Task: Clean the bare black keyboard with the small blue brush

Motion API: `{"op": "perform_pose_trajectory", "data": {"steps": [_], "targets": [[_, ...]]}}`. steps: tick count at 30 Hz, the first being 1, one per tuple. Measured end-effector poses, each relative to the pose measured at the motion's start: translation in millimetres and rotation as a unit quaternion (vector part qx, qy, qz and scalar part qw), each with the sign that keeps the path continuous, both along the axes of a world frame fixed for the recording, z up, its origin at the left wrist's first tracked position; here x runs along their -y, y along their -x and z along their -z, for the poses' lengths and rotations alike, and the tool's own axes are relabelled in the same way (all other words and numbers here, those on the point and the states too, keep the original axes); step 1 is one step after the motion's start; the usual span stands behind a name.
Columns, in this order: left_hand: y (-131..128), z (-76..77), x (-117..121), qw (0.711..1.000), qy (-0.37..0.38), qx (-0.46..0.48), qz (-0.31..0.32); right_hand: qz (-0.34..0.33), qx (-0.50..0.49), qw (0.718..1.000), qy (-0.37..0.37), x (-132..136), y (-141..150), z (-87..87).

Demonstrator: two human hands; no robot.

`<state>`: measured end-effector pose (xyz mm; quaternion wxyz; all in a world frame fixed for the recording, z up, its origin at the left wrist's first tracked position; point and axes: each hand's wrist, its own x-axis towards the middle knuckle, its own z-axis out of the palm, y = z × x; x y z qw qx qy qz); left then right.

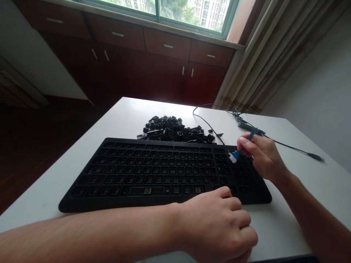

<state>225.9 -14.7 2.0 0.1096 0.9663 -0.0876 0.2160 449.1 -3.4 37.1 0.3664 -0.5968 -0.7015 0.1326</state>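
One brush [236, 155] at keyboard [161, 164] — tiny markings [236, 151] illegible

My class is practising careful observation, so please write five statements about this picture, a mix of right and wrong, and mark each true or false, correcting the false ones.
1. The right hand holds a blue brush. True.
2. The black keyboard shows bare key wells. True.
3. The pile of loose keycaps lies along the near edge of the keyboard. False: it lies beyond the far edge.
4. A coiled cable lies to the right of the pile, as the camera sees it. True.
5. The left hand is spread flat with its fingers straight. False: its fingers are curled.
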Motion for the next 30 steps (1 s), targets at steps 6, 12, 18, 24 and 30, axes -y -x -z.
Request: {"op": "perform_pose_trajectory", "data": {"steps": [6,12,18,24,30], "targets": [[0,-0.2,0,1.000,0.000,0.000,0.002,0.001,0.068,0.998,0.017,0,8,-4.9],[0,0.6,0,1.000,-0.001,-0.003,0.000,0.030,0.117,0.992,0.033,-1,7,-2.0],[0,1.4,0,1.000,-0.002,-0.004,0.001,0.031,0.167,0.986,0.001,1,10,0.3],[-1,1.2,-1,1.000,0.001,-0.003,0.003,0.044,0.057,0.996,-0.057,4,13,-0.1],[-1,2.2,-1,1.000,0.006,-0.003,0.006,-0.006,0.045,0.999,-0.030,2,20,4.2]]}}
